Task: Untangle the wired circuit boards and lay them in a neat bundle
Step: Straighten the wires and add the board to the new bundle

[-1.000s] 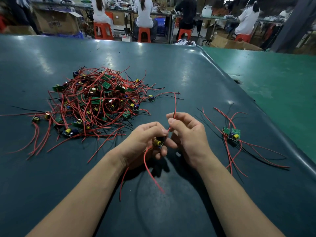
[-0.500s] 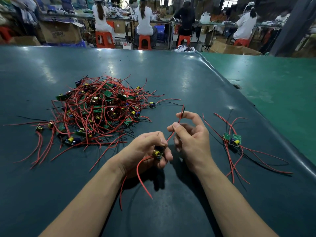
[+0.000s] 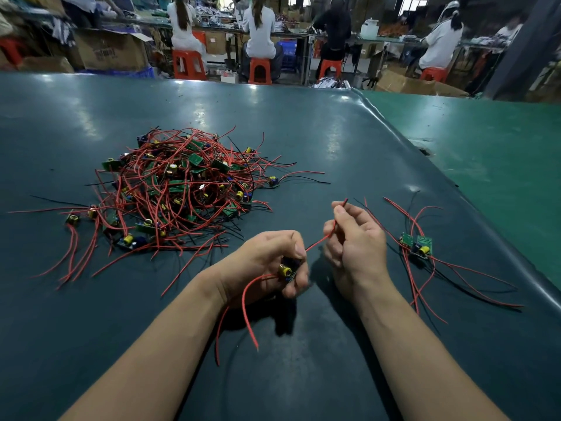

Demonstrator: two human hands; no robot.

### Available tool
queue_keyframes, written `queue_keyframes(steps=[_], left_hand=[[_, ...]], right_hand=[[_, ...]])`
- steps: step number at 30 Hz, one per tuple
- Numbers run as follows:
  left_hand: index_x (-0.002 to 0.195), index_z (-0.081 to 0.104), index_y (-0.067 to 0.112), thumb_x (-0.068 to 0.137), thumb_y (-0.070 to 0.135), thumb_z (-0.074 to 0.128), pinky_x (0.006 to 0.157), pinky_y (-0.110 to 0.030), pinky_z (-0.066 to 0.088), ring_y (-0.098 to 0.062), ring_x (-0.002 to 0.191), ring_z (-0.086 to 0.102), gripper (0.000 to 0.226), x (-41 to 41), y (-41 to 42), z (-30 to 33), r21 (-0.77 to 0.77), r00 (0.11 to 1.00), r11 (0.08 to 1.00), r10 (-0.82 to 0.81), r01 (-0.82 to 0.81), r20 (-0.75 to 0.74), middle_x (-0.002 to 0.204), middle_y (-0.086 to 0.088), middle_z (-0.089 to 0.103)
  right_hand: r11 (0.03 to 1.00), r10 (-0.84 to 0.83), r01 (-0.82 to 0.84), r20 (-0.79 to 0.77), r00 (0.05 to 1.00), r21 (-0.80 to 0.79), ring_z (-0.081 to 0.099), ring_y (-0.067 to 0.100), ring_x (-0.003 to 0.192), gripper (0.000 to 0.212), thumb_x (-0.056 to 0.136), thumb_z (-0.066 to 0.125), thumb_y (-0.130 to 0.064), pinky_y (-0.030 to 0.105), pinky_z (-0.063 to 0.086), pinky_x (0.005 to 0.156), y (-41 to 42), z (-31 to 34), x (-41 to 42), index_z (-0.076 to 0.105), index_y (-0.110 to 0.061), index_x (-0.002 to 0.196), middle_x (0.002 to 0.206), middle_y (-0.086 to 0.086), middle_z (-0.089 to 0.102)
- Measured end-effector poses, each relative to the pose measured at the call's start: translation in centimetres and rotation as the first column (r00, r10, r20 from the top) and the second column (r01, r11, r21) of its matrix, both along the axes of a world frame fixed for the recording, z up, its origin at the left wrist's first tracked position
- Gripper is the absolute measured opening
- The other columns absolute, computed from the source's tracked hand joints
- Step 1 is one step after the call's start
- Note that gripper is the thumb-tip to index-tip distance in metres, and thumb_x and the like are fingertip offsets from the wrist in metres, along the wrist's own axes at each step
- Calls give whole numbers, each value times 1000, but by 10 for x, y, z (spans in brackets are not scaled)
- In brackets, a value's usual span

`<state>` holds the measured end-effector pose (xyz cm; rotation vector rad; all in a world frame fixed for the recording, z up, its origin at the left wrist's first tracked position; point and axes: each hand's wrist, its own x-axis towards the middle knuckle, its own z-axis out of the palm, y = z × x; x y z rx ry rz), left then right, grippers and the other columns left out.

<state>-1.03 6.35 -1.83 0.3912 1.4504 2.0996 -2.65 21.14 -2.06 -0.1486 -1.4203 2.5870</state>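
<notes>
A tangled heap of small green circuit boards [image 3: 179, 186] with red and black wires lies at the centre left of the table. My left hand [image 3: 267, 262] grips one small circuit board [image 3: 287, 271] with a yellow capacitor, its red wires hanging below. My right hand [image 3: 353, 238] pinches one red wire [image 3: 334, 226] of that board near its far end, drawn out to the right of the left hand. A small bundle of boards [image 3: 417, 246] with wires trailing toward me lies to the right of my right hand.
The dark green table [image 3: 303, 132] has a rounded right edge, with a lighter green table [image 3: 501, 162] beyond it. Several seated people on orange stools [image 3: 188, 63] work at benches behind, among cardboard boxes [image 3: 112, 51].
My right hand has slid along the red wire away from the left hand, up and to the right, stretching it out. The left hand keeps its hold on the board.
</notes>
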Motion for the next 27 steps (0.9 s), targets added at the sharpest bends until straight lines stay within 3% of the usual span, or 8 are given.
queue_keyframes(steps=[3,6,8,10,12,15,19,27], left_hand=[[57,61,20,73,12,50,40,-17,40,-20,36,49,21,-3,2,0,-22,999,999,44,-44,32,53,-13,58],[67,62,14,74,8,54,40,-18,41,-21,36,50,12,-2,4,3,-34,985,987,158,-156,65,54,-14,58],[82,60,8,84,5,52,41,-20,44,-20,38,53,8,0,6,2,-66,968,967,248,-245,30,56,-13,61],[85,57,6,92,3,48,42,-20,46,-19,41,57,11,3,9,2,-59,955,953,297,-298,-18,60,-13,64],[80,55,6,94,4,51,45,-23,49,-22,45,61,14,7,13,1,-31,947,947,319,-320,-33,64,-15,66],[73,54,5,94,10,55,51,-29,53,-26,50,64,22,9,16,0,-4,933,934,358,-358,-23,65,-19,65],[73,55,8,94,12,58,49,-25,52,-25,52,66,22,10,15,0,-75,931,929,355,-361,-86,66,-17,68],[77,53,6,97,12,53,45,-22,49,-18,46,63,20,7,17,-1,-50,910,911,405,-410,-86,61,-12,68]], right_hand=[[998,-47,48,-33,998,37,37,8,29,7,100,51,-10,13,29,34,4,1,-1,55,-12,95,59,5,67],[988,-12,24,-80,997,153,45,11,35,11,96,60,-24,17,35,36,9,2,-1,65,-14,95,69,8,71],[957,62,-41,-68,996,287,44,11,37,23,87,67,-37,16,33,37,8,0,2,71,-15,86,60,4,65],[925,130,-106,-41,991,366,41,11,39,19,85,71,-30,18,34,40,5,-3,5,73,-14,77,53,3,55],[933,220,-206,-15,975,296,40,13,38,15,86,71,-21,21,38,41,1,-5,7,72,-8,78,53,7,48],[922,301,-294,12,954,251,40,17,37,30,77,76,-32,27,43,42,2,-4,6,69,-4,84,53,8,41],[911,305,-298,19,952,286,38,19,45,13,84,74,-18,35,39,49,5,-5,4,66,-9,78,59,13,46],[950,208,-197,-19,978,243,44,15,32,21,95,60,-8,24,43,35,-2,-2,8,53,-5,76,54,5,55]])
